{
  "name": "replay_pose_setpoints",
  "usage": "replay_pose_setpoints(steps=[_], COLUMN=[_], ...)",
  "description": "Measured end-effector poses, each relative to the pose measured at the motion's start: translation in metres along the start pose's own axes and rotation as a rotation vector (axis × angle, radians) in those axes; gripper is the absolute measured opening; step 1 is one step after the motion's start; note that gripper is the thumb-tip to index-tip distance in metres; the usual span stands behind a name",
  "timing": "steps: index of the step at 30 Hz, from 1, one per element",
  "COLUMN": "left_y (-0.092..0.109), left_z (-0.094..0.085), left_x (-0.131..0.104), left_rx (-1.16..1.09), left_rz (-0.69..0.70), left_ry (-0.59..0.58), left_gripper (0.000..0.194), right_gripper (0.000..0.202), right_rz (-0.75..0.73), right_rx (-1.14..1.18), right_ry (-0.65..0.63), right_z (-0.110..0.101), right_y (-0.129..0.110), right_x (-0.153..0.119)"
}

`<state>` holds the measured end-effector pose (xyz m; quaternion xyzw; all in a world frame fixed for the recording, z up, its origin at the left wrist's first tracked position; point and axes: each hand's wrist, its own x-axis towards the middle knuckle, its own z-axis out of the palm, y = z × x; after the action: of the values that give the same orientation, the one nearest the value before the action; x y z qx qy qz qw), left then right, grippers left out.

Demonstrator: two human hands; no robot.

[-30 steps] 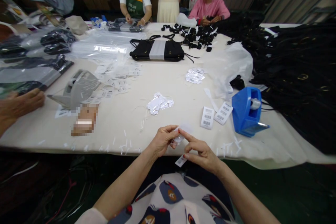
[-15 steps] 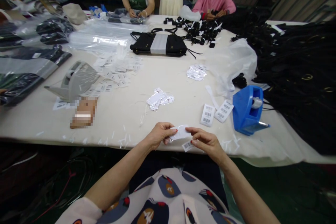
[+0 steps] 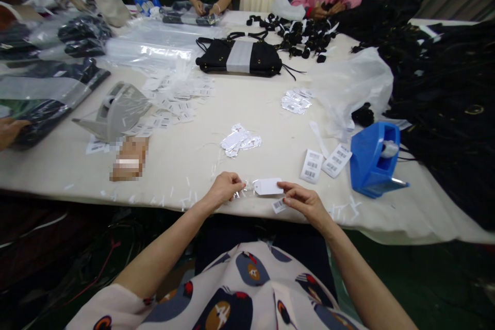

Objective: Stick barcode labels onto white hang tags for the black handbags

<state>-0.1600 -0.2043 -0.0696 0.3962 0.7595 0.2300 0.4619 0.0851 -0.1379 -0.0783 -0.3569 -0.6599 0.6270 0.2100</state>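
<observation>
My left hand (image 3: pixel 224 187) is closed in a pinch on a thin clear plastic piece (image 3: pixel 248 185) that reaches toward a white hang tag (image 3: pixel 268 186). At the tag's other end, the fingers of my right hand (image 3: pixel 305 202) hold it just above the table's near edge. A small barcode sticker (image 3: pixel 279 205) hangs from the same fingers, below the tag. Ahead of my hands lies a loose pile of white hang tags (image 3: pixel 237 140). Two barcode sticker sheets (image 3: pixel 311 166) rest to the right, beside a blue tape dispenser (image 3: pixel 369 165).
A grey tape dispenser (image 3: pixel 119 111) and a pixelated brown object (image 3: pixel 129 160) stand left. A black bag (image 3: pixel 211 59) with a pale band lies mid-table. Black bags (image 3: pixel 444 113) heap at right, near a clear plastic bag (image 3: pixel 367 80). Co-workers' hands (image 3: pixel 207 9) work across the table; another hand (image 3: pixel 10 131) appears far left.
My left hand has moved left, off the hang tag, drawing the clear piece out. More of the tag shows in my right hand. The whole view has shifted slightly.
</observation>
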Motion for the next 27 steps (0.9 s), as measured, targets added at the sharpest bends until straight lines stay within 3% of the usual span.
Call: replay_pose_setpoints(steps=[4,10,12,14,16,22,27], left_y=[0.002,0.005,0.001,-0.007,-0.017,-0.032,-0.026], left_z=[0.001,0.014,0.017,0.018,0.018,0.019,0.020], left_x=[-0.003,-0.020,-0.018,-0.012,-0.005,0.005,0.003], left_rx=[0.481,1.021,1.067,1.032,0.965,0.886,0.818], left_rz=[0.121,0.471,0.710,0.959,1.115,1.197,1.088], left_ry=[0.109,0.427,0.367,0.230,0.161,0.177,0.170], left_gripper=[0.012,0.018,0.019,0.020,0.022,0.026,0.025], right_gripper=[0.016,0.011,0.011,0.012,0.012,0.023,0.029], right_rz=[-0.019,-0.072,-0.078,-0.079,-0.072,0.006,0.153], right_rx=[-0.062,-0.179,-0.192,-0.198,-0.205,-0.177,-0.061], right_ry=[-0.009,-0.051,-0.051,-0.050,-0.034,0.273,0.274], right_z=[0.001,0.003,0.003,0.001,-0.001,0.002,0.022], right_y=[0.004,0.013,0.014,0.012,0.008,-0.006,-0.004], right_x=[0.002,0.002,0.002,0.002,0.002,0.007,0.023])
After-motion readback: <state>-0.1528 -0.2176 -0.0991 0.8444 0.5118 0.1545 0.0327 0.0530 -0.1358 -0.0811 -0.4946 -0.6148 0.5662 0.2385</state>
